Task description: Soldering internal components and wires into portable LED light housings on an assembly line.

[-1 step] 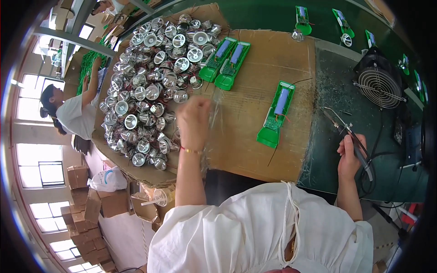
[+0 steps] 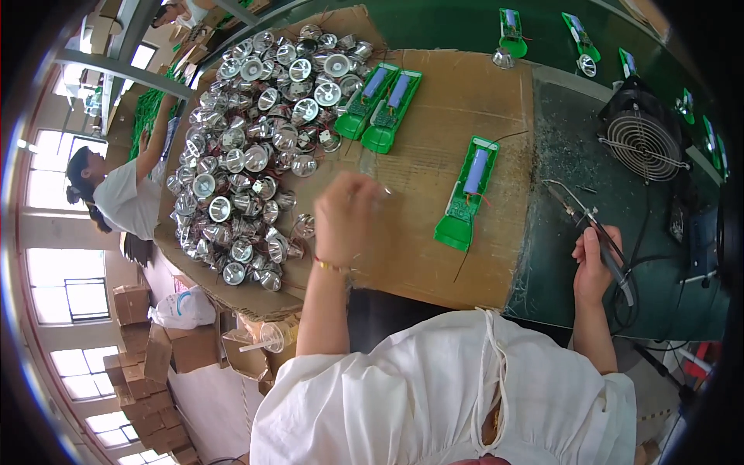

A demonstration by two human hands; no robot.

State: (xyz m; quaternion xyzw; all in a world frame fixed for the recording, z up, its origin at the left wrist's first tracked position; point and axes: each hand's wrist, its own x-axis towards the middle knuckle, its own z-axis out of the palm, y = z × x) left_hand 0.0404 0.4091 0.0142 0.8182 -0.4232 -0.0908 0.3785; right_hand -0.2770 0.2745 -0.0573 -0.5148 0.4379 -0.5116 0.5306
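My left hand (image 2: 345,217) hovers over the brown cardboard sheet (image 2: 434,256), just right of a big pile of silver reflector cups (image 2: 248,155). Its fingers are curled and blurred; something small and pale shows at the fingertips, but what it is I cannot tell. My right hand (image 2: 593,267) grips a soldering iron (image 2: 581,217) over the dark green mat, its tip pointing up and left. A green lamp housing with a blue cell (image 2: 467,194) lies between my hands. Two more green housings (image 2: 380,101) lie side by side beyond my left hand.
A small black fan (image 2: 643,143) stands at the right, with cables (image 2: 659,263) below it. More green housings (image 2: 510,31) lie on the far green belt. Another person (image 2: 124,198) works at the left. Cardboard boxes (image 2: 139,356) and a plastic cup (image 2: 273,335) sit below the table edge.
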